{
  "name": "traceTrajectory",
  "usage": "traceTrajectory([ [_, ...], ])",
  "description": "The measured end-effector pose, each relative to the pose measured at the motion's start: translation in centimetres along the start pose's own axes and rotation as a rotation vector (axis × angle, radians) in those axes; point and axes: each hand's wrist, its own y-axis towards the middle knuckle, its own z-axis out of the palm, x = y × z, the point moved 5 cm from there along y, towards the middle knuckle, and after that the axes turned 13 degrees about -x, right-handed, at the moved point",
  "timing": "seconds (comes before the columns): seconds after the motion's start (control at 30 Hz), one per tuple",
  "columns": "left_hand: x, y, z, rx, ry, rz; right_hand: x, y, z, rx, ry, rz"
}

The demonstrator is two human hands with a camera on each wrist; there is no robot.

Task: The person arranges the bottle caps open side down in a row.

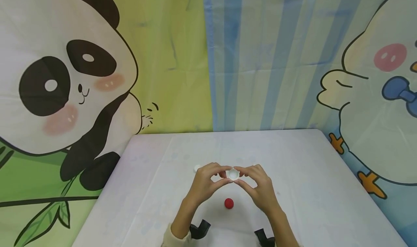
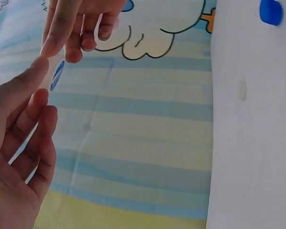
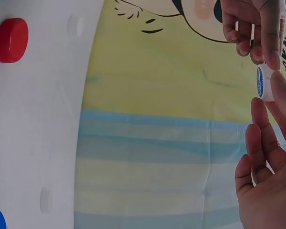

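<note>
A small white bottle cap [image 1: 232, 174] is held up above the table between both hands, its hollow inside facing the head camera. My left hand [image 1: 208, 178] pinches its left side with thumb and finger. On the other side, my right hand [image 1: 258, 185] pinches it the same way. Blue printing shows on the cap's round face in the right wrist view, where the white cap [image 3: 260, 82] has a ribbed side. Below the hands, a red cap [image 1: 229, 203] lies on the table. A blue cap [image 2: 271, 12] appears in the left wrist view.
The white table [image 1: 156, 189] reaches back to a printed curtain [image 1: 247, 58] with a panda and a pale bird. Another white cap [image 1: 197, 168] lies behind my left hand. Two pale caps, one [image 3: 76, 25] near the red one, show in the right wrist view. Black straps [image 1: 200, 229] are at the wrists.
</note>
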Motion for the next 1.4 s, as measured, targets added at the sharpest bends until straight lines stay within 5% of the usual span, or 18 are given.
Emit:
traceTrajectory([
  [0.27, -1.2, -0.1, -0.7, -0.029, -0.114, 0.013, 1.7, 0.2, -0.7, -0.054, 0.071, -0.065],
  [0.77, -1.6, -0.3, -0.8, -0.011, -0.161, -0.018, 1.9, -0.2, -1.1, -0.045, 0.076, -0.058],
  [0.87, -2.1, 0.0, -1.0, 0.035, -0.246, -0.127, 2.2, -0.1, -1.3, -0.054, 0.074, -0.059],
  [1.0, -2.4, 0.3, -1.1, 0.116, -0.379, -0.449, 3.4, 0.5, -1.6, -0.071, 0.084, -0.070],
  [1.1, -2.3, 0.2, -0.9, 0.173, -0.389, -0.645, 4.5, 1.1, -1.9, -0.071, 0.087, -0.074],
  [1.2, -2.2, 0.0, -0.7, 0.208, -0.373, -0.713, 5.0, 1.3, -2.0, -0.065, 0.085, -0.073],
  [1.4, -1.9, -0.2, -0.4, 0.197, -0.364, -0.743, 4.9, 1.3, -1.9, -0.059, 0.087, -0.069],
])
